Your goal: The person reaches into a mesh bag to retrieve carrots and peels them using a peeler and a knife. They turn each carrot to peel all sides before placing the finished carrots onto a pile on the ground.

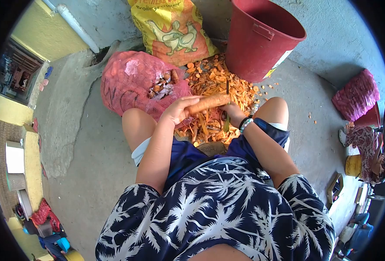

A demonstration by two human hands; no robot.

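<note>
My left hand point(178, 109) is wrapped round the thick end of a carrot point(207, 103), which points to the right over a heap of peelings. My right hand point(233, 114) is closed at the carrot's other end, gripping a thin tool point(227, 87). A dark narrow tip of this tool stands up beyond the carrot and a greenish part hangs below; I cannot tell its exact kind. Orange carrot peelings point(210, 78) and cut ends cover the floor between my knees. Close by on the left bulges a pink mesh sack point(125, 82) of carrots, torn open on its right side.
A yellow printed feed sack point(170, 32) leans on the wall behind the peelings. To its right stands a tall red bin point(257, 52). Farther right are a purple mesh sack point(357, 95) and another person point(366, 143) seated near a yellow container point(353, 165).
</note>
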